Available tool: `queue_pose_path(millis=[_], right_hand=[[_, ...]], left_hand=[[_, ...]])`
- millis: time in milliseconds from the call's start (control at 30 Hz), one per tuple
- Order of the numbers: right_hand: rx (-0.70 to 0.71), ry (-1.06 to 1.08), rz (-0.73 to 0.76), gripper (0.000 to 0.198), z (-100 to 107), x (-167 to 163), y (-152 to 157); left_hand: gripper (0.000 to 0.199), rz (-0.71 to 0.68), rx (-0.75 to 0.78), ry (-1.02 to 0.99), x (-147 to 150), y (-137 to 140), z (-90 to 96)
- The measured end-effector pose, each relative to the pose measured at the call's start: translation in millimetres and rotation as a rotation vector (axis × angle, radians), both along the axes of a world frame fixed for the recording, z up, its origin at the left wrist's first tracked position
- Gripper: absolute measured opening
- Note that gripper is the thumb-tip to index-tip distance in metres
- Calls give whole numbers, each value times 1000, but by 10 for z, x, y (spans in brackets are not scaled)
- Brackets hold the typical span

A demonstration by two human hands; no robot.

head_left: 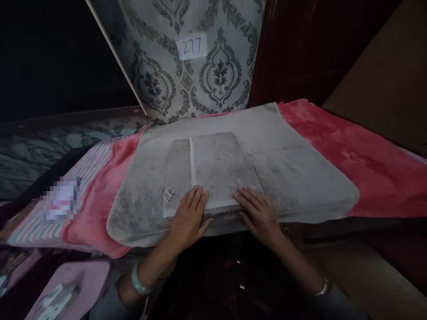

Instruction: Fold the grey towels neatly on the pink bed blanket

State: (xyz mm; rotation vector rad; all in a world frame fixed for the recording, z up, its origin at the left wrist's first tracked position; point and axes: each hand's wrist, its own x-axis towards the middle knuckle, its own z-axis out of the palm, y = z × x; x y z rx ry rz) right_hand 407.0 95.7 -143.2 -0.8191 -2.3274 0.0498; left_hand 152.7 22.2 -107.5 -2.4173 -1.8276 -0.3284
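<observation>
A folded grey plush cloth (220, 164) lies flat on a larger grey cloth (293, 178), with a white edge strip running down its left part and another along its front. My left hand (190, 215) rests on the folded cloth's near edge, fingers stretched out and palm down. To the right, my right hand (258, 213) presses on the same edge with its fingers laid flat. Neither hand grips anything. A small embroidered patch (170, 195) shows at the folded cloth's near left corner.
Under the grey cloth spreads a pink-red blanket (333, 138), with a striped cloth (90, 169) at left. Patterned wall covering (187, 84) bearing a paper marked 277 (192, 46) stands behind. A pink stool-like surface (90, 275) holding a white power strip (56, 302) is at lower left.
</observation>
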Motion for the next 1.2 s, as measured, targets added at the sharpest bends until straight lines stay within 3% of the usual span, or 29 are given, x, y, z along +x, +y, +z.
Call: queue_pose_path(millis=[333,633,833,967,1100,1200], right_hand=[[-82,81,-106,65,-24,202,121],[49,146,-50,52,40,265,242],[104,209,-23,39,422,145,343],[113,243,-7,35,636,44,404],[-18,363,-28,41,507,85,426],[-257,544,-97,53,269,163,471]], left_hand=[[51,21,214,30,112,15,27],[47,22,275,27,297,43,46],[57,87,249,26,454,161,99],[45,105,256,37,421,280,129],[38,40,294,77,302,365,301],[33,11,321,135,245,401,568]])
